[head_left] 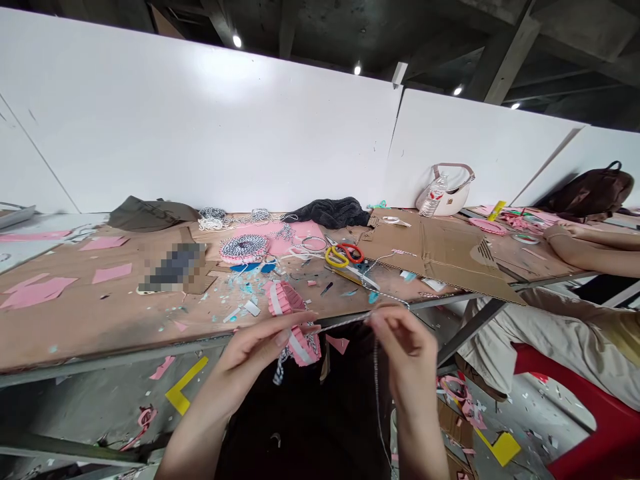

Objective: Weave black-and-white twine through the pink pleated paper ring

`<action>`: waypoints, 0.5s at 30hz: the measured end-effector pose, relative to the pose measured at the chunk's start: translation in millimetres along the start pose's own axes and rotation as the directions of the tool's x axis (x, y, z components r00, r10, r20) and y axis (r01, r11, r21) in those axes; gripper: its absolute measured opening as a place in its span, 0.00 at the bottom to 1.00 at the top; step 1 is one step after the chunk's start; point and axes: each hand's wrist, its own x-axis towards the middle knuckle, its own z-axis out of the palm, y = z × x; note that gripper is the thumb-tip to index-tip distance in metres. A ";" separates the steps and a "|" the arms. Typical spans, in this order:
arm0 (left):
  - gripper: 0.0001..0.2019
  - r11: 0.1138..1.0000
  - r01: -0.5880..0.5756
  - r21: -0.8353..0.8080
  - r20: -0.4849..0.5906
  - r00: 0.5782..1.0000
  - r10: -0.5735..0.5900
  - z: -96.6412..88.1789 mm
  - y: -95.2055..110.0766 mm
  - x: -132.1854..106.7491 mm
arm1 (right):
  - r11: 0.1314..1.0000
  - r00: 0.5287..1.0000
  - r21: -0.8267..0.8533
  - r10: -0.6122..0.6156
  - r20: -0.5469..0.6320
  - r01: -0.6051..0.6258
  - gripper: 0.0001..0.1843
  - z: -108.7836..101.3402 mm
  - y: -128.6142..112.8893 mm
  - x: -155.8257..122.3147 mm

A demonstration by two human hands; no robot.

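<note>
My left hand (265, 343) is closed on a pink ring-shaped piece (281, 298) with a frilled edge and a pale strip, held tilted just off the table's front edge. Dark-and-white yarn shows on its inner side, and a tuft dangles below it. From the piece a thin black-and-white cord (345, 323) runs taut to my right hand (403, 333), which pinches it between thumb and fingers. The cord's loose length hangs down past my right wrist, and another stretch lies over the table edge. On the table beyond rests a round pink piece (245, 249) wound with patterned yarn.
Yellow-handled scissors (337, 257) and red-handled scissors (353, 252) lie among scraps. Flattened cardboard (425, 247) covers the right side. A blurred phone-like object (175, 267) lies left. At far right, another person's arm (590, 247) rests on the table beside a red stool (575, 427).
</note>
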 end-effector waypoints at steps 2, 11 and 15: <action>0.13 1.000 0.014 -0.005 -0.021 1.000 -0.014 -0.8 1.6 -0.4 | 0.999 0.988 0.025 -0.033 -0.149 0.037 0.03 -20.9 2.2 8.1; 0.10 0.998 0.052 -0.033 -0.073 0.996 -0.054 3.6 9.3 -2.1 | 0.977 0.721 -0.044 -0.183 -0.668 0.207 0.08 -133.0 19.8 29.5; 0.11 0.992 0.089 -0.092 -0.090 0.991 -0.098 2.7 9.3 -3.0 | 0.981 0.597 -0.093 -0.179 -0.782 0.171 0.08 -164.9 23.1 24.7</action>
